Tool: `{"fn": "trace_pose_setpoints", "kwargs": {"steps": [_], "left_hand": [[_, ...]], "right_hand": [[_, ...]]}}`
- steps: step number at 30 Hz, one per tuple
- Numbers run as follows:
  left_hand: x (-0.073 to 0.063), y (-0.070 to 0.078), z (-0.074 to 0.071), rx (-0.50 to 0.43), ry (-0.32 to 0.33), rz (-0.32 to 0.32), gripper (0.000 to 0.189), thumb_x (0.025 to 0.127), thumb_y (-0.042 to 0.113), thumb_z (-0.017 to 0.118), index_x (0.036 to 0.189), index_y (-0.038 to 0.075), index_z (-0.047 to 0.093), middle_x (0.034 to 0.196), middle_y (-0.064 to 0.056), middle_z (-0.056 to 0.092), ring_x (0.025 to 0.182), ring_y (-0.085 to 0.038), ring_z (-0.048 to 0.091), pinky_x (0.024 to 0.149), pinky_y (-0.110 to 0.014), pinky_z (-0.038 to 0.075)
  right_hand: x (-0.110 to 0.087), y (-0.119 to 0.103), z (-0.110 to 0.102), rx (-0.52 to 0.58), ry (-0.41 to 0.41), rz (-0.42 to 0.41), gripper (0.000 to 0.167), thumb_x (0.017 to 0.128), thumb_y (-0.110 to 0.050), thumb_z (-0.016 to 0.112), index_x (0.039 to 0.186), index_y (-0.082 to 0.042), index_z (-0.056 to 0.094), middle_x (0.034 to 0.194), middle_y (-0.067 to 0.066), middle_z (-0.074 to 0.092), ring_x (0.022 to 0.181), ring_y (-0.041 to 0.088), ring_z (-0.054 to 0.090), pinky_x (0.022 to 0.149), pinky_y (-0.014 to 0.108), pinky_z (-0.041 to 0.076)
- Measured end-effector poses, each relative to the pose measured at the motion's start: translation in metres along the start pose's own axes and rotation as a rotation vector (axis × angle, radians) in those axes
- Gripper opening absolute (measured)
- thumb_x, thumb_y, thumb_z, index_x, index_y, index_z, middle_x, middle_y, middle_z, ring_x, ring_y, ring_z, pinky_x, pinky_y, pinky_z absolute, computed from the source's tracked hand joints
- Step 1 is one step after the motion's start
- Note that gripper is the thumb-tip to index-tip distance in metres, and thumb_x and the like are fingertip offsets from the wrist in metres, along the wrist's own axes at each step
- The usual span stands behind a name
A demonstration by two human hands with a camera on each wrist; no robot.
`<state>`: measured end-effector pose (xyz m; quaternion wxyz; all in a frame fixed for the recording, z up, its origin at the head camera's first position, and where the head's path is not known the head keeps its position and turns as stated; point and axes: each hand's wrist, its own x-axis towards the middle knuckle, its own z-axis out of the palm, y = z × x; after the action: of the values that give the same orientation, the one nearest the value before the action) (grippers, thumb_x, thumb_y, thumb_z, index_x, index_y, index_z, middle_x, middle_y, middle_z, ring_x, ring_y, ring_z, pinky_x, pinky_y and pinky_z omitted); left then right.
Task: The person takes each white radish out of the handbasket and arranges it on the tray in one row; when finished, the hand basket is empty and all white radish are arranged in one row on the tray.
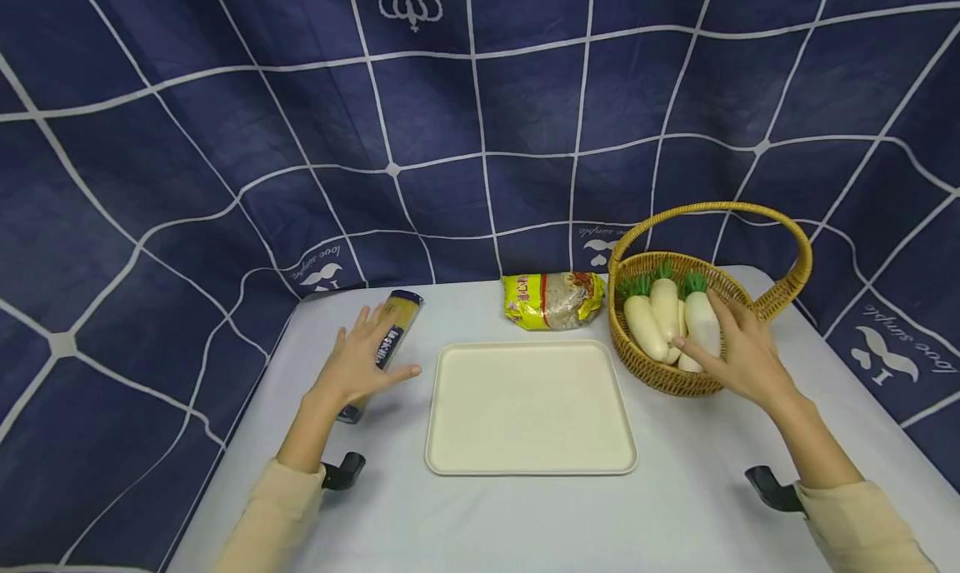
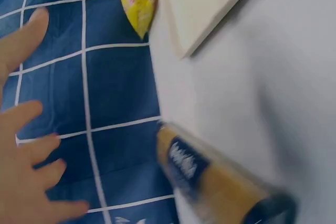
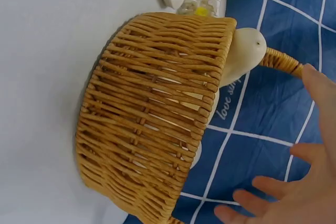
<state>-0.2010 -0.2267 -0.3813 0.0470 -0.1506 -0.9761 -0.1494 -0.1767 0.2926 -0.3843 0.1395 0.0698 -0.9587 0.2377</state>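
My left hand [image 1: 358, 363] is spread above a blue-ended pack of spaghetti [image 1: 399, 319], overlapping it in the head view. The left wrist view has the spaghetti pack [image 2: 210, 174] on the white surface, with a gap between it and my fingers. Over the right side of a wicker basket [image 1: 652, 377] hovers my right hand [image 1: 746, 352], thumb and fingers apart and holding nothing. Several white radishes [image 1: 664, 306] with green tops lie in the basket. From the right wrist, the basket [image 3: 147, 108] shows its woven side, and a radish end [image 3: 247, 51] sticks out past its rim.
A cream rectangular tray [image 1: 531, 411] lies mid-table. Behind it, near the curtain, rests a yellow printed bag [image 1: 553, 300] with a see-through part. The basket's tall handle [image 1: 712, 207] arches up. A dark blue checked curtain [image 1: 525, 107] hangs behind the table.
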Motion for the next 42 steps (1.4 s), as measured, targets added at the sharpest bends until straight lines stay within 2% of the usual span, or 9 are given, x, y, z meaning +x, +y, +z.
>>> {"fn": "trace_pose_setpoints", "kwargs": {"steps": [4, 8, 15, 19, 24, 28, 34, 38, 42], "left_hand": [[-0.007, 0.001, 0.019, -0.168, -0.107, 0.036, 0.102, 0.065, 0.051, 0.08, 0.146, 0.01, 0.033, 0.151, -0.022, 0.026, 0.139, -0.043, 0.02, 0.106, -0.067, 0.022], [-0.015, 0.002, 0.041, -0.264, -0.204, 0.051, 0.106, 0.056, 0.04, 0.088, 0.143, 0.006, 0.039, 0.148, -0.023, 0.031, 0.137, -0.044, 0.024, 0.108, -0.061, 0.024], [-0.023, 0.004, 0.067, -0.317, -0.28, 0.004, 0.112, 0.042, 0.032, 0.093, 0.138, 0.003, 0.045, 0.143, -0.022, 0.04, 0.133, -0.043, 0.034, 0.11, -0.054, 0.026], [-0.025, 0.006, 0.073, -0.298, -0.297, 0.026, 0.112, 0.04, 0.03, 0.093, 0.136, -0.002, 0.045, 0.14, -0.027, 0.041, 0.13, -0.047, 0.036, 0.108, -0.056, 0.029], [-0.028, 0.007, 0.076, -0.288, -0.299, 0.015, 0.113, 0.041, 0.029, 0.093, 0.137, -0.003, 0.043, 0.142, -0.027, 0.038, 0.13, -0.045, 0.037, 0.108, -0.055, 0.03], [-0.028, 0.007, 0.078, -0.299, -0.324, -0.017, 0.113, 0.042, 0.028, 0.093, 0.139, -0.001, 0.042, 0.143, -0.024, 0.038, 0.132, -0.043, 0.035, 0.11, -0.053, 0.029], [-0.029, 0.008, 0.081, -0.298, -0.333, -0.031, 0.116, 0.042, 0.029, 0.093, 0.14, -0.001, 0.04, 0.145, -0.022, 0.036, 0.133, -0.042, 0.034, 0.111, -0.052, 0.028], [-0.03, 0.009, 0.08, -0.306, -0.329, -0.033, 0.115, 0.042, 0.028, 0.093, 0.14, -0.002, 0.04, 0.145, -0.023, 0.035, 0.133, -0.043, 0.032, 0.11, -0.053, 0.027], [-0.031, 0.009, 0.08, -0.304, -0.338, -0.047, 0.115, 0.041, 0.028, 0.093, 0.14, -0.001, 0.041, 0.146, -0.023, 0.035, 0.133, -0.044, 0.032, 0.11, -0.054, 0.027]], "right_hand": [[0.005, 0.004, 0.003, 0.059, -0.025, -0.027, 0.086, 0.085, -0.038, 0.067, 0.143, 0.009, 0.025, 0.132, 0.047, 0.03, 0.119, 0.063, 0.028, 0.091, 0.078, 0.022], [0.011, 0.009, 0.003, 0.052, -0.07, 0.0, 0.081, 0.088, -0.036, 0.063, 0.14, 0.013, 0.026, 0.128, 0.047, 0.033, 0.114, 0.061, 0.033, 0.086, 0.077, 0.03], [0.023, 0.026, 0.007, 0.087, -0.097, 0.016, 0.074, 0.089, -0.027, 0.062, 0.133, 0.021, 0.029, 0.126, 0.048, 0.036, 0.111, 0.062, 0.037, 0.087, 0.072, 0.034], [0.031, 0.037, 0.008, 0.081, -0.137, 0.085, 0.073, 0.091, -0.028, 0.06, 0.133, 0.022, 0.028, 0.125, 0.048, 0.037, 0.107, 0.061, 0.042, 0.083, 0.069, 0.04], [0.043, 0.047, 0.009, 0.075, -0.201, 0.174, 0.073, 0.093, -0.033, 0.056, 0.133, 0.021, 0.028, 0.113, 0.044, 0.047, 0.091, 0.05, 0.053, 0.067, 0.052, 0.049], [0.053, 0.052, 0.009, 0.069, -0.269, 0.228, 0.075, 0.093, -0.036, 0.054, 0.133, 0.022, 0.028, 0.118, 0.045, 0.044, 0.097, 0.053, 0.051, 0.074, 0.056, 0.049], [0.061, 0.055, 0.009, 0.094, -0.338, 0.31, 0.079, 0.091, -0.037, 0.055, 0.134, 0.022, 0.025, 0.13, 0.048, 0.029, 0.113, 0.06, 0.036, 0.091, 0.065, 0.039], [0.063, 0.055, 0.007, 0.135, -0.321, 0.335, 0.079, 0.089, -0.036, 0.058, 0.134, 0.021, 0.026, 0.128, 0.047, 0.032, 0.112, 0.058, 0.038, 0.09, 0.062, 0.042], [0.061, 0.055, 0.007, 0.186, -0.308, 0.366, 0.081, 0.089, -0.037, 0.059, 0.136, 0.02, 0.025, 0.127, 0.046, 0.035, 0.106, 0.052, 0.046, 0.079, 0.048, 0.051]]}}
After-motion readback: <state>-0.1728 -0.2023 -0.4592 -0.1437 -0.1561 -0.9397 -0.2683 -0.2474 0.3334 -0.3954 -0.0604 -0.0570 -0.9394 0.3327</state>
